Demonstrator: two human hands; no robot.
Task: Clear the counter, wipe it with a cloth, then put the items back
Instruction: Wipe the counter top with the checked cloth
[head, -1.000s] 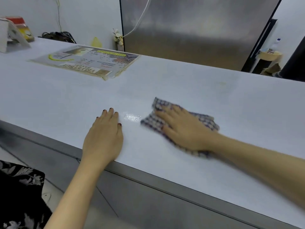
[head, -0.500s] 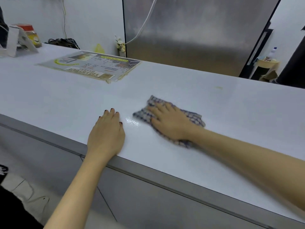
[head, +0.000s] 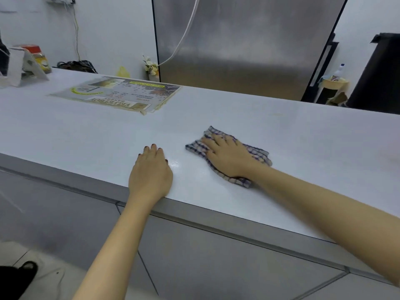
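The checked cloth lies crumpled on the pale tabletop, with the right hand pressed flat on top of it, fingers straight, not curled round it. Just left of the cloth the left hand rests palm down, fingers extended, holding nothing. A printed sheet lies well beyond the cloth, to its left

Steel fridge at back, white cable hanging across it, small flowers beside, red-lidded jar far left.
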